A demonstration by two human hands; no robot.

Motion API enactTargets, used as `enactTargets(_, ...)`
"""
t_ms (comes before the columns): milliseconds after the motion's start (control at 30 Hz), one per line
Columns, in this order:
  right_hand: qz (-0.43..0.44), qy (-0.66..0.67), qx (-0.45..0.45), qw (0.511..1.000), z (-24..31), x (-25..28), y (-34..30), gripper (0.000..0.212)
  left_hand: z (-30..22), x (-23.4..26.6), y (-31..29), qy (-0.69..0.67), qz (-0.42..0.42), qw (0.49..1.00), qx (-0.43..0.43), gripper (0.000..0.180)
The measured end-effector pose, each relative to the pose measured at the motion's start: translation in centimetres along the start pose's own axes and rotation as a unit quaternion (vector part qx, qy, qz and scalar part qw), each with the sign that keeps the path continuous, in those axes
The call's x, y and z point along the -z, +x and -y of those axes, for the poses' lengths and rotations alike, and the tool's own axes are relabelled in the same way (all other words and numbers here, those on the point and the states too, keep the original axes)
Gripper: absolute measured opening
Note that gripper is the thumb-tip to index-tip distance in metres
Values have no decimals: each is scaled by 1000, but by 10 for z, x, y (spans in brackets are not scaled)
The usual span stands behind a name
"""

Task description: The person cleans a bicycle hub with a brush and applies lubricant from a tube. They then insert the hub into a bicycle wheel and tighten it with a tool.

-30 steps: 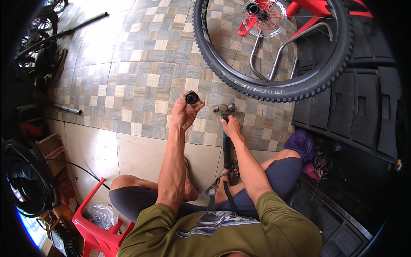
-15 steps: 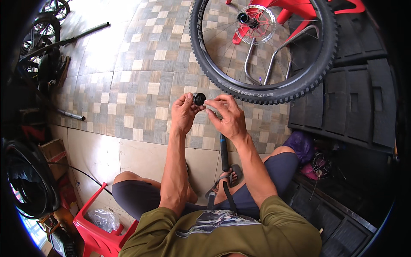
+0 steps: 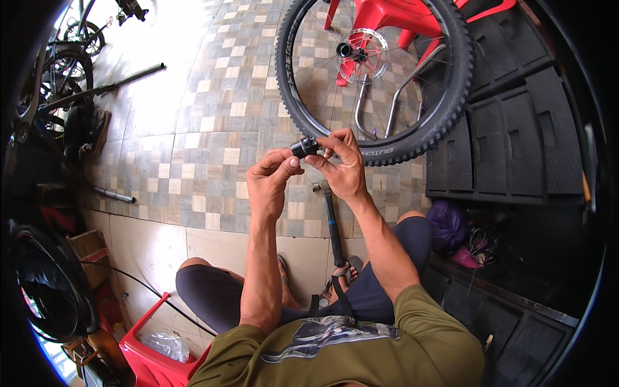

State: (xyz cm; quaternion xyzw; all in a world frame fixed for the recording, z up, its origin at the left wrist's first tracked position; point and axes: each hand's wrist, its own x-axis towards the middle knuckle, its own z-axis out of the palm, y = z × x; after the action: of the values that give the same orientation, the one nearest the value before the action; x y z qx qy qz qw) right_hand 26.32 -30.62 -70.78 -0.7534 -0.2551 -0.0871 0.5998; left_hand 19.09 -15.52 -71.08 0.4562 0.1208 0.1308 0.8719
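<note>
A small black cylindrical hub part [image 3: 302, 148] is held up between both my hands, just short of the wheel's tyre. My left hand [image 3: 269, 173] pinches its left side between thumb and fingers. On the other side, the thumb and fingers of my right hand [image 3: 345, 171] close on its silvery, toothed-looking end. Beyond them a bicycle wheel [image 3: 451, 122] with a knobby black tyre lies with its hub and disc rotor [image 3: 382, 63] facing up. Below my hands is a long black-handled tool [image 3: 333, 226] with a blue band and a metal head.
A red plastic chair [image 3: 403, 18] is under the wheel. Black drawer cabinets [image 3: 509, 148] line the right side, with a purple bag [image 3: 448, 226] beside them. Bicycles and a tube [image 3: 138, 76] occupy the left. Another red chair [image 3: 145, 338] at lower left carries clear plastic.
My right fingers have come onto the hub part, which has turned from showing its round face to showing its side. My view has shifted, so the wheel appears further left and lower.
</note>
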Motion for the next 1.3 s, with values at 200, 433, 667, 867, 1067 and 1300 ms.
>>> enactTargets(200,-42,44,-38,997,19,-4,12,39,-2,-26,5,55,5,991,-123,15)
enactTargets(433,-79,165,-149,972,17,-11,-7,31,14,-36,7,17,28,991,-132,14)
enactTargets(667,-48,632,-241,735,29,-6,-20,25,-7,-65,-11,274,31,919,-281,29)
enactTargets(867,-25,677,-262,687,41,-7,-22,29,-36,-66,1,356,87,886,-284,57)
enactTargets(1067,-67,595,-346,722,31,-19,-23,41,-27,-43,11,384,105,877,-268,46)
enactTargets(1300,86,-325,-547,767,-169,-24,-200,87,-20,-49,16,310,106,921,-211,39)
